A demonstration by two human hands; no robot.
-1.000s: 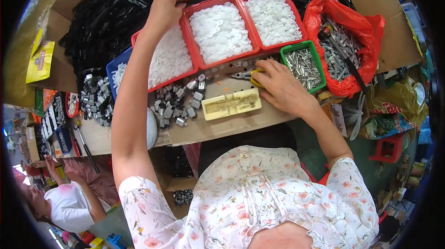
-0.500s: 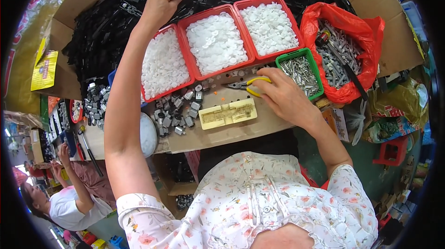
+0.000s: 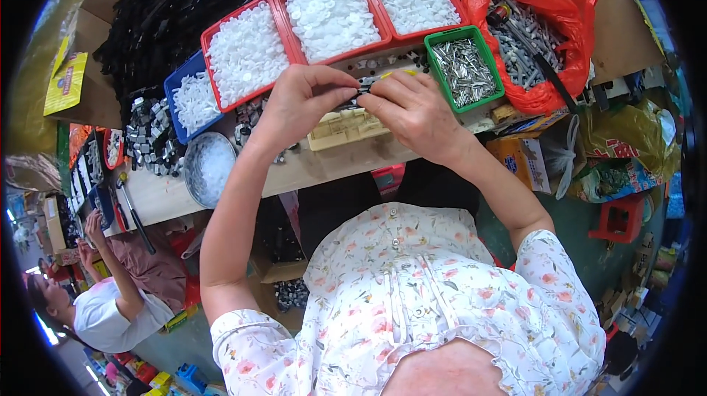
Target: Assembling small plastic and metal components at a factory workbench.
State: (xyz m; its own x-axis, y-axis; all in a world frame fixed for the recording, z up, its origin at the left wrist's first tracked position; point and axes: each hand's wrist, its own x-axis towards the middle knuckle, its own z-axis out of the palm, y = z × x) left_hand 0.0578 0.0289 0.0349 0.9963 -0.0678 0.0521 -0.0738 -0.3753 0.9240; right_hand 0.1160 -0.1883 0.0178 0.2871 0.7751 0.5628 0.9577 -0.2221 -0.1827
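Note:
My left hand (image 3: 308,105) is over the cream moulded block (image 3: 346,132), thumb and forefinger pinched on a small black part (image 3: 352,104) that mostly hides behind the fingers. Close against it, my right hand (image 3: 418,112) has its fingers curled together at the part's other end. What those fingers hold is hidden. Just beyond the right hand show pliers, their yellow handle (image 3: 401,73) partly covered; whether the hand touches them I cannot tell. The block lies on the bench, its top partly hidden by both hands.
Red trays (image 3: 335,20) of white plastic pieces stand beyond my hands, before a heap of black parts (image 3: 177,9). To the right are a green tray (image 3: 465,105) of metal pins and a red bag (image 3: 582,27). A metal bowl (image 3: 193,175) sits left. A co-worker (image 3: 118,315) is at far left.
My left hand has come back from the black heap to above the cream block, with a small black part. My right hand has moved left from the pliers to meet it. The view has shifted.

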